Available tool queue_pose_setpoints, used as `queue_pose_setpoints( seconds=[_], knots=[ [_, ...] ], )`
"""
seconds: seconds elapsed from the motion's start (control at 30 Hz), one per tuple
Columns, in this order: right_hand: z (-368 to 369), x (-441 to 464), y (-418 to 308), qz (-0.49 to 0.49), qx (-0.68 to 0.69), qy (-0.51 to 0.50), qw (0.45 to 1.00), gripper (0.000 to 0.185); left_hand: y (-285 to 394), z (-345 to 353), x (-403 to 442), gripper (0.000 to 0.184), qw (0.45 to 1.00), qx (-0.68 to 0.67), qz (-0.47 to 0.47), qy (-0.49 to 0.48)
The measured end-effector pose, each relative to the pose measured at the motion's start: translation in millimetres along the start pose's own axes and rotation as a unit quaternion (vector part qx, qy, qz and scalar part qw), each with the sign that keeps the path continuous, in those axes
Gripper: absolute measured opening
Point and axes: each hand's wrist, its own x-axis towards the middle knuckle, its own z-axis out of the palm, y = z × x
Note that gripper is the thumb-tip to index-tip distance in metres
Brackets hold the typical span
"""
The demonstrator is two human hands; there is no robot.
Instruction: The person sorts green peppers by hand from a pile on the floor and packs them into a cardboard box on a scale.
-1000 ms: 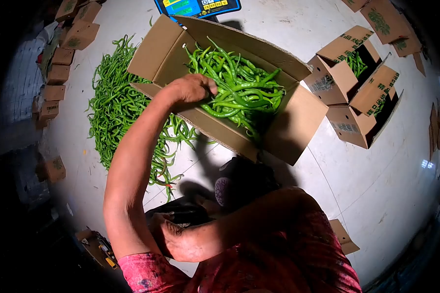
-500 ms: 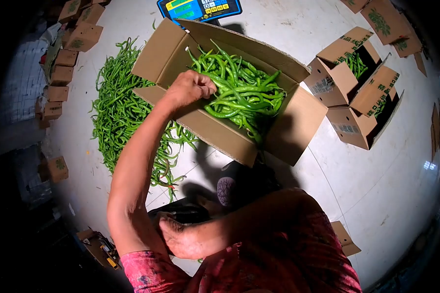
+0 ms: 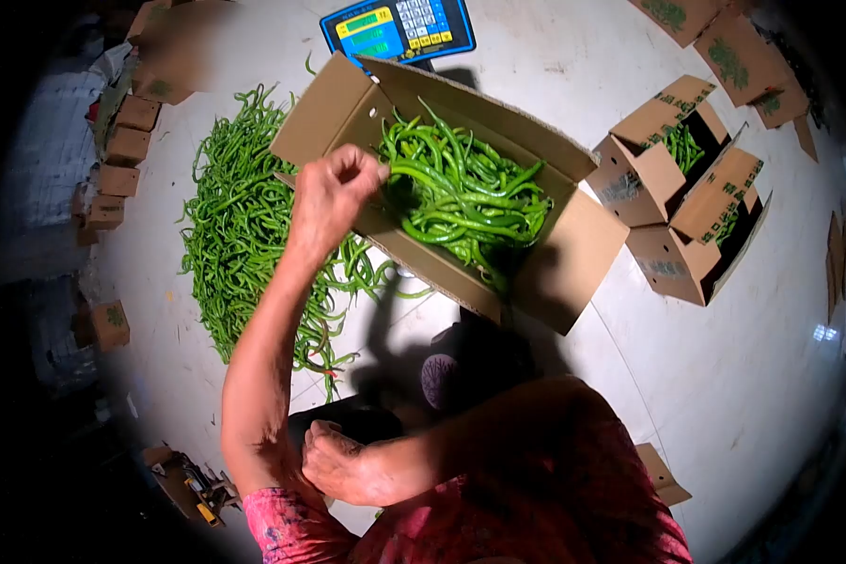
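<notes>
My left hand (image 3: 338, 193) is raised at the near left side of an open cardboard box (image 3: 559, 258), its thumb and forefinger pinched on the end of a long green chili pepper (image 3: 415, 172). That pepper reaches over the heap of green chili peppers (image 3: 475, 202) inside the box. My right hand (image 3: 343, 465) is curled into a fist beside my left elbow, close to my lap; nothing shows in it. Left of the box, a big pile of loose green chili peppers (image 3: 240, 235) lies on the floor, partly behind my left forearm.
A blue scale display (image 3: 399, 33) stands behind the box. To the right are two open cartons (image 3: 649, 179) with green peppers inside. More cardboard boxes (image 3: 122, 146) line the left side, and others (image 3: 733, 61) lie at upper right. My shoe (image 3: 439, 379) is below the box.
My left hand has drawn back from the peppers toward the box's left edge, pinching a pepper end. My right hand's fingers have curled in more. The whole view has shifted slightly.
</notes>
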Motion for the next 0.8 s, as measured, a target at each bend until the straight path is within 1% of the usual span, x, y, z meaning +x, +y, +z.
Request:
queue_pose_setpoints(
  seconds=[0.1,0.17,0.23,0.27,0.3,0.37,0.43,0.47,0.5,0.57,0.6,0.63,0.7,0.73,0.77,0.8],
  knots=[
    [-8.1,3.0,7.2,0.002,0.000,-0.021,1.000,0.041,21.2,-8.4,-32.8,0.021,0.998,-0.040,-0.039,0.035],
    [-13.0,4.3,10.6,-0.006,-0.008,-0.020,1.000,0.043,28.7,-18.7,-60.1,0.021,0.995,-0.060,-0.065,0.040],
    [-18.0,5.5,13.8,-0.018,-0.022,-0.017,0.999,0.044,24.5,-26.6,-85.8,0.020,0.991,-0.099,-0.089,0.017],
    [-21.2,5.8,15.6,-0.023,-0.027,-0.014,0.999,0.045,16.9,-25.9,-96.6,0.020,0.985,-0.141,-0.099,0.013],
    [-21.4,7.9,15.0,-0.027,-0.035,-0.013,0.999,0.045,2.4,-24.6,-106.4,0.028,0.991,-0.110,-0.078,0.023],
    [-20.9,8.7,16.6,-0.038,-0.054,-0.014,0.998,0.046,-18.0,-22.4,-119.5,0.034,0.995,-0.066,-0.065,0.024],
    [-18.9,9.6,16.1,-0.050,-0.079,-0.019,0.995,0.046,-32.7,-14.8,-131.6,0.031,0.989,-0.098,-0.108,0.037],
    [-18.7,10.8,15.5,-0.039,-0.052,-0.017,0.998,0.045,-40.0,-14.4,-137.4,0.029,0.990,-0.069,-0.126,0.012],
    [-18.4,10.6,16.5,-0.035,-0.053,-0.009,0.998,0.045,-48.3,-13.6,-142.4,0.027,0.989,-0.040,-0.143,-0.013],
    [-17.8,10.7,18.9,-0.025,-0.052,0.009,0.998,0.044,-62.9,-7.0,-149.9,0.025,0.985,-0.055,-0.156,-0.038],
    [-16.6,11.0,20.1,-0.016,-0.085,0.011,0.996,0.041,-63.5,-4.4,-152.1,0.026,0.982,-0.056,-0.171,-0.056],
    [-14.6,11.1,20.7,-0.006,-0.116,0.013,0.993,0.037,-69.0,-1.5,-154.2,0.034,0.984,-0.047,-0.154,-0.079],
    [-10.3,11.4,18.1,0.009,-0.170,0.018,0.985,0.032,-67.5,-0.9,-158.8,0.046,0.992,0.034,-0.052,-0.111],
    [-6.3,14.6,14.5,0.027,-0.187,-0.015,0.982,0.028,-71.1,-3.3,-162.2,0.052,0.985,0.065,-0.062,-0.149],
    [-0.5,21.7,8.7,0.041,-0.199,-0.048,0.978,0.024,-79.7,-3.1,-167.0,0.049,0.988,0.045,-0.038,-0.141],
    [6.7,36.5,-0.5,0.112,-0.048,-0.167,0.978,0.024,-71.7,-9.4,-169.3,0.048,0.986,0.023,-0.061,-0.154]
  ],
)
